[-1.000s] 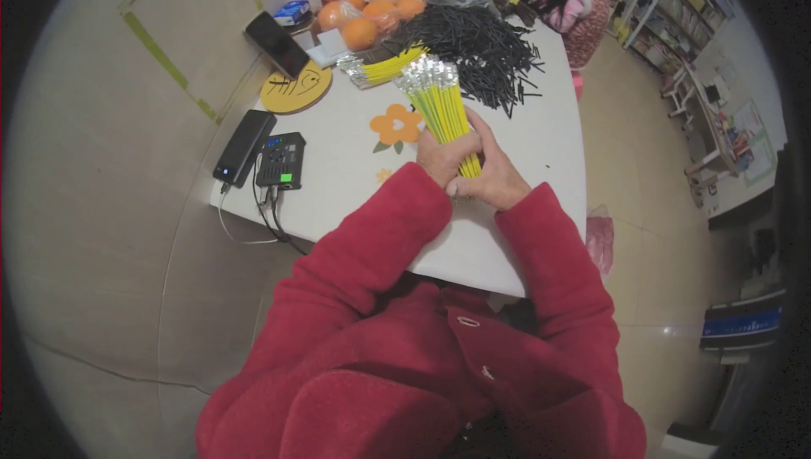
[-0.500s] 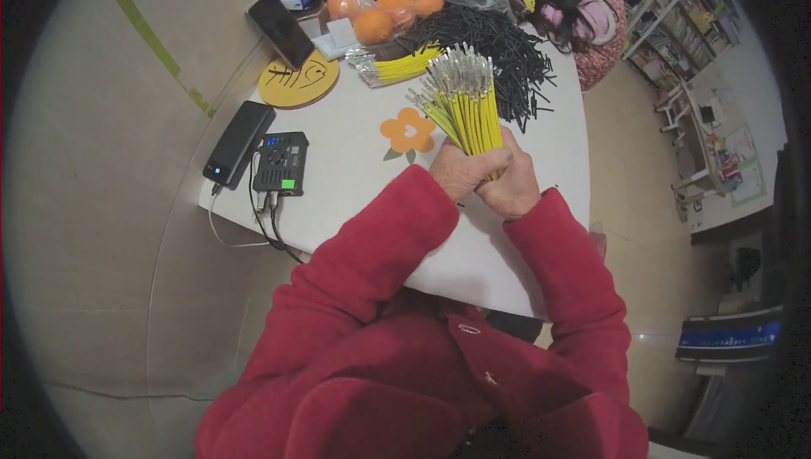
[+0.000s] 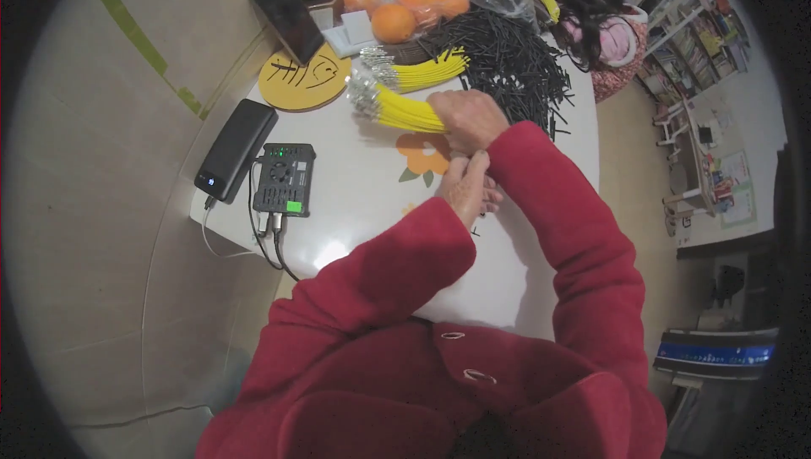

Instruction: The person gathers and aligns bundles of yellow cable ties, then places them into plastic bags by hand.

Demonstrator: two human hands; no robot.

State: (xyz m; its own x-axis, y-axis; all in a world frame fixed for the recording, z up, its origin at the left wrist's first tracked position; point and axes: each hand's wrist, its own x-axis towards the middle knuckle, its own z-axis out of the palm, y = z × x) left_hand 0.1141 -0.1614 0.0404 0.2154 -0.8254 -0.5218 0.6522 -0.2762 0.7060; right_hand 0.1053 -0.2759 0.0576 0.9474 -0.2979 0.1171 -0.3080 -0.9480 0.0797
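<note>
My right hand (image 3: 473,121) is closed around a bundle of yellow wires (image 3: 405,111) with silvery metal ends. The bundle lies nearly level, low over the white table, its metal ends pointing left. Just below the right wrist is my left hand (image 3: 469,188), its fingers loosely curled and apart, with nothing visible in them. Behind the held bundle rests a second bundle of yellow wires (image 3: 431,72) on the table. A heap of short, thin black pieces (image 3: 515,62) spreads beyond my right hand.
Bagged oranges (image 3: 393,23) sit at the back beside a phone (image 3: 287,19) leaning above a round yellow board (image 3: 304,79). To the left lie a black power bank (image 3: 236,150) and a small black device (image 3: 285,178) with cables. Another person (image 3: 604,36) is at the far right.
The yellow wire bundle went from upright in both hands to lying over leftward in my right hand, near the other bundle. My left hand let go and moved down.
</note>
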